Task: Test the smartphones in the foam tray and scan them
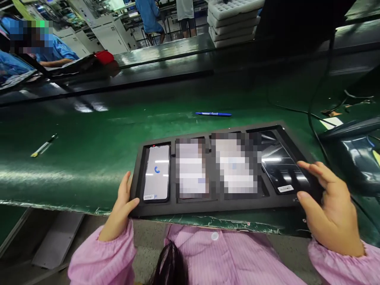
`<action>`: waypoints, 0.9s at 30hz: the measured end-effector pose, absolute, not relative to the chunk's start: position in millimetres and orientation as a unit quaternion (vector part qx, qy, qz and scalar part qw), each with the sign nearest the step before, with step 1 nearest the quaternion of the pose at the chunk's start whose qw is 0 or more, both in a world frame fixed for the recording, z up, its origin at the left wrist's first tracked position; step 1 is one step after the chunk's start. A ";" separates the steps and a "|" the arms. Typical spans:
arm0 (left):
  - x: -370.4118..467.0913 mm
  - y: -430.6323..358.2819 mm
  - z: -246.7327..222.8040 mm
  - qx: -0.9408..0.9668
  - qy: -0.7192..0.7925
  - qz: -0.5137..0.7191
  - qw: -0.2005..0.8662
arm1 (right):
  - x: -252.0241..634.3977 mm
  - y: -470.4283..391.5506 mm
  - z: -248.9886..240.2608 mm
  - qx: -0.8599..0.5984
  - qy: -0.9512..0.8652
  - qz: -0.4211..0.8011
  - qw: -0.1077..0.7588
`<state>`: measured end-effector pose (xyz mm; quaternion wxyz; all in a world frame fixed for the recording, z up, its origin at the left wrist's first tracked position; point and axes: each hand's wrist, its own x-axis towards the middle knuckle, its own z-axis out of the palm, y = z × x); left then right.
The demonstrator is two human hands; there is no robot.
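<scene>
Holds dark tray at near edge of green table, gripping left end with left hand and right end with right hand. Noted in tray: lit phone in leftmost slot, dark-screened phone in rightmost. Noted beyond tray: blue pen.

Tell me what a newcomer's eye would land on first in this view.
Probably the long dark tray over the near part of the green table, held by the left hand and right hand at its two ends. In it, the leftmost phone shows a pale screen with a blue handset icon, while the rightmost phone is dark. Beyond the tray lies a bright blue pen.
</scene>
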<state>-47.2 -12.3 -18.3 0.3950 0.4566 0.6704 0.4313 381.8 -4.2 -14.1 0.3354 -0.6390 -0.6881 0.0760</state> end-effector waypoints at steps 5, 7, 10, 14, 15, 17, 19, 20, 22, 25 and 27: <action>-60.2 45.5 -13.2 0.470 0.606 0.436 0.471 | 336.0 -6.6 -10.5 -0.434 -0.824 0.127 0.341; -62.7 83.8 -13.6 0.457 0.604 0.443 0.479 | 311.3 -5.4 -9.3 -0.392 -0.852 0.135 0.320; -61.5 135.2 -15.7 0.429 0.587 0.493 0.478 | 279.1 -1.6 -5.6 -0.378 -0.871 0.137 0.282; -56.6 166.8 -18.2 0.429 0.558 0.556 0.442 | 257.6 2.5 -1.6 -0.390 -0.880 0.131 0.239; -55.8 168.3 -18.5 0.436 0.562 0.557 0.429 | 255.6 2.7 -1.0 -0.393 -0.879 0.133 0.233; -54.7 166.8 -18.4 0.455 0.569 0.546 0.414 | 252.0 2.2 0.4 -0.388 -0.879 0.138 0.243; -53.9 163.1 -17.3 0.478 0.568 0.529 0.412 | 244.9 1.6 2.8 -0.367 -0.880 0.146 0.263; -53.5 161.6 -16.5 0.490 0.570 0.516 0.411 | 239.0 1.6 4.5 -0.354 -0.883 0.154 0.268; -52.8 160.1 -14.8 0.511 0.580 0.489 0.403 | 222.7 2.6 8.5 -0.332 -0.890 0.179 0.256; -51.8 160.4 -12.0 0.530 0.597 0.466 0.381 | 194.4 6.4 13.1 -0.306 -0.901 0.217 0.219; -51.0 160.4 -9.6 0.540 0.604 0.461 0.364 | 180.2 9.5 13.3 -0.300 -0.905 0.236 0.189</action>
